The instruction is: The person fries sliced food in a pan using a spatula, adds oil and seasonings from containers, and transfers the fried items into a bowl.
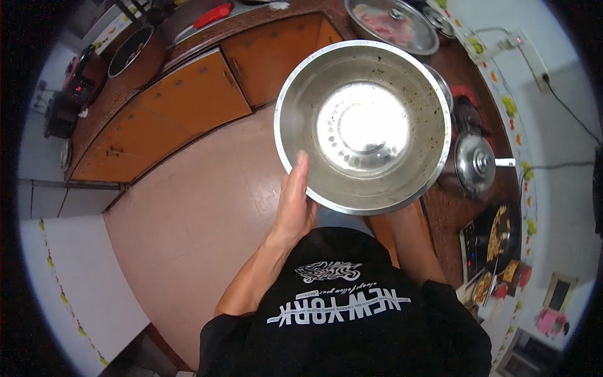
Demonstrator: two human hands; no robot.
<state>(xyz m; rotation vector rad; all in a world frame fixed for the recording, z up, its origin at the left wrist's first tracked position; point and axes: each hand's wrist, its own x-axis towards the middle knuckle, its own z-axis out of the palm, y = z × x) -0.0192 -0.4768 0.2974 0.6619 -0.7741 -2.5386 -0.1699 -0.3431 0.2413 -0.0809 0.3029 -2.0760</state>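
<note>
A large stainless steel basin (301,113) is held up in front of me, its mouth facing the camera. Small dark specks dot its inner wall, and bright light reflects off its bottom. My left hand (297,202) grips the lower left rim, thumb over the edge inside and fingers behind the outer wall. At the basin's lower right, my right hand (399,216) reaches behind it; only the wrist area shows, and the basin hides the fingers.
Along the right counter stand a lidded saucepan (475,162), a black wok (511,247) with food, and an induction cooker (468,249). A glass-lidded pan (424,35) covers pink meat at the back. Opposite are a brown pot (146,61), a red-handled tool (213,15) and wooden cabinets (183,99).
</note>
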